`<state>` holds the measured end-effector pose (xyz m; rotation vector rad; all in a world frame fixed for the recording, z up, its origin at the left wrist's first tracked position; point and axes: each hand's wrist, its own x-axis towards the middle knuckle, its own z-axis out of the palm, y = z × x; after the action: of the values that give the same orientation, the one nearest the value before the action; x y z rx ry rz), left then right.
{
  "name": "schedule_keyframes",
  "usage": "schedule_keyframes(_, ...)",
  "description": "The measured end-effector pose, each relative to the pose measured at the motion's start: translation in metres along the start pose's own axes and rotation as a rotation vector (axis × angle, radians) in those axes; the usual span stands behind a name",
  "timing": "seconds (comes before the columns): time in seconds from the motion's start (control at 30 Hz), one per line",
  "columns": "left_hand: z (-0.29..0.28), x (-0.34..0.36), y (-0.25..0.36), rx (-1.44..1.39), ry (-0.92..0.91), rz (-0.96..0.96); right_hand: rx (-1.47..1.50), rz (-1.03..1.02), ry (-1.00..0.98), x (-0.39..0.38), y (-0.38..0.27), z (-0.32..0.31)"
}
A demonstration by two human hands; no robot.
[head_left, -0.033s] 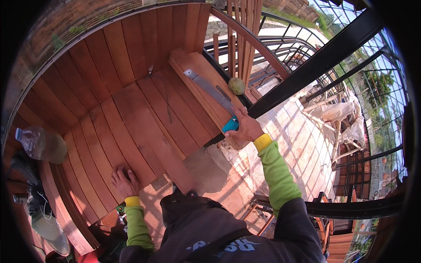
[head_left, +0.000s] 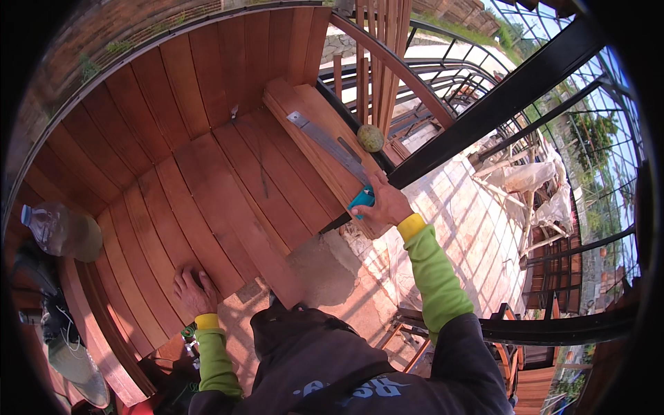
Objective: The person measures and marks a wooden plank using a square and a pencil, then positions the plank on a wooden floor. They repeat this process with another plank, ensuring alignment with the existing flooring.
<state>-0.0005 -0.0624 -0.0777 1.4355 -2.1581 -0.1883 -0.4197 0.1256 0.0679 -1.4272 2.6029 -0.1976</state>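
My left hand (head_left: 196, 292) rests with fingers apart and slightly bent on the reddish wooden slats (head_left: 160, 242) of the floor or seat. My right hand (head_left: 384, 205) grips a small teal tool (head_left: 361, 202) at the near end of stacked planks (head_left: 283, 100). Beside that hand, a steel ruler (head_left: 326, 144) lies along the planks, with a round green fruit-like object (head_left: 371, 138) near it. A loose board (head_left: 266, 256) extends toward my body over the slat ends. A thin dark rod or mark (head_left: 263, 176) shows on the slats.
A plastic jug (head_left: 61, 232), a shoe (head_left: 72, 360) and curved timber (head_left: 104, 346) are at left. A slatted wooden back (head_left: 162, 93) rises behind the slats. A black metal beam (head_left: 501, 100), upright boards (head_left: 377, 62) and pale scaffolding with sheeting (head_left: 526, 187) are at right.
The whole view has shifted very slightly. Both hands and the objects around them look otherwise the same.
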Motion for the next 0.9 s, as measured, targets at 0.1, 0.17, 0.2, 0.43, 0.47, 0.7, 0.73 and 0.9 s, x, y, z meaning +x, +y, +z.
schedule_keyframes(0.1, -0.007, 0.005, 0.001, 0.009, -0.012, -0.029, 0.076, 0.056, 0.185, 0.022, 0.006, 0.014)
schedule_keyframes(0.17, -0.006, 0.001, 0.002, 0.020, -0.033, -0.015, 0.072, 0.156, 0.189, 0.027, 0.009, 0.021)
schedule_keyframes(0.2, -0.006, 0.002, 0.001, 0.043, -0.035, -0.009, 0.062, 0.201, 0.183, 0.030, 0.009, 0.019)
schedule_keyframes(0.43, -0.001, 0.001, -0.001, 0.100, -0.061, -0.026, 0.238, 0.205, 0.113, 0.051, 0.035, 0.018)
schedule_keyframes(0.47, 0.003, -0.002, 0.003, 0.075, -0.076, -0.029, 0.303, 0.164, 0.096, 0.053, 0.045, 0.021)
schedule_keyframes(0.7, 0.003, 0.013, 0.026, -0.082, -0.012, -0.115, 1.287, 0.282, 0.175, 0.049, 0.058, 0.019)
schedule_keyframes(0.73, 0.003, 0.016, 0.045, -0.110, -0.003, -0.117, 1.332, 0.314, 0.213, 0.052, 0.061, 0.017)
schedule_keyframes(0.9, 0.009, 0.032, 0.164, -0.335, -0.013, 0.035, 1.357, 0.306, 0.354, 0.087, 0.071, 0.019)
